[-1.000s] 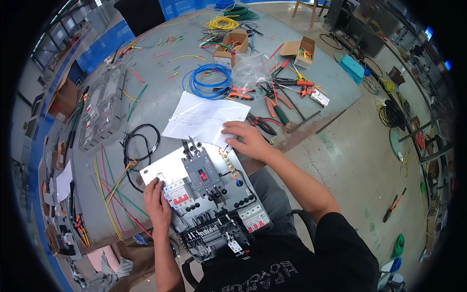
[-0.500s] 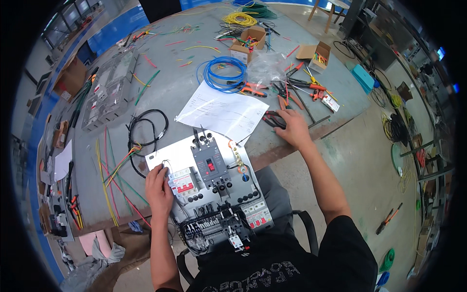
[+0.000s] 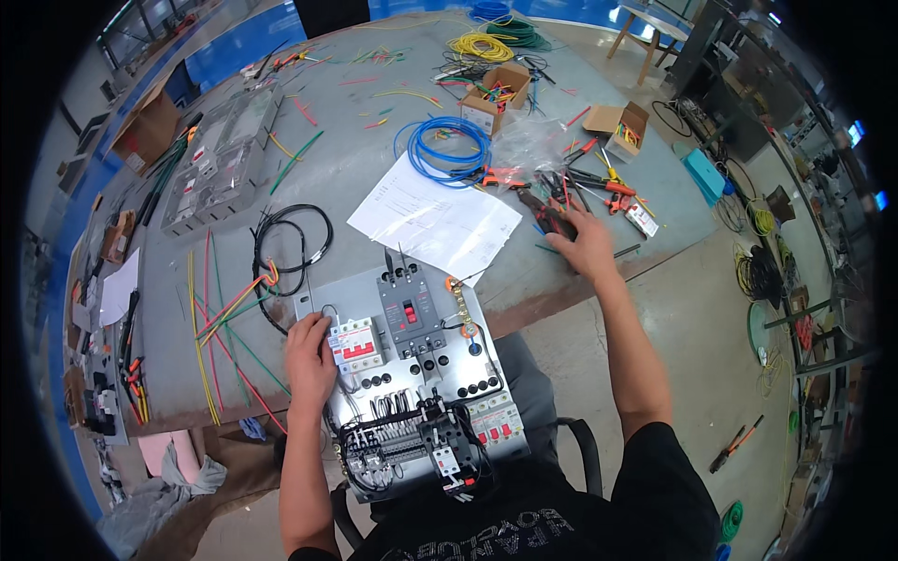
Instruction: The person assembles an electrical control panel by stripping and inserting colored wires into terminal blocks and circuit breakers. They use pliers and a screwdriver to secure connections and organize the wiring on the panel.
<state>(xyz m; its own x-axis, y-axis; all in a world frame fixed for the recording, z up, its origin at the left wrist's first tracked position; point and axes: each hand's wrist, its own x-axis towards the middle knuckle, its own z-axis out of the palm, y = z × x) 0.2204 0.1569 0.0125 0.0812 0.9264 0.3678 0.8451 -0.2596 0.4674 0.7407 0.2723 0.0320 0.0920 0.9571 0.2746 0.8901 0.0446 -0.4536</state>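
A metal mounting plate (image 3: 360,299) carrying electrical parts leans at the table's front edge, over my lap. At its left edge my left hand (image 3: 311,360) grips the plate, fingers together, beside a small breaker with red switches (image 3: 356,346). A thin dark wire loops up near my fingertips. A larger grey breaker (image 3: 409,313) with a red lever sits mid-plate; below it are a black contactor (image 3: 447,435) and a row of wired terminals (image 3: 383,449). To the right, my right hand (image 3: 587,245) is closed around dark-and-red pliers (image 3: 550,215) on the table; its fingertips are partly hidden.
White paper (image 3: 430,217) lies behind the plate, with a blue wire coil (image 3: 447,154) on its far edge. Hand tools (image 3: 613,187), a plastic bag (image 3: 533,145) and two small cardboard boxes (image 3: 494,98) stand beyond my right hand. Loose coloured wires (image 3: 210,327) and a black cable coil (image 3: 295,243) lie left.
My right hand has shifted the pliers slightly away and to the right, toward the other tools, turning them. My left hand stays at the plate's edge. The whole view has shifted a little.
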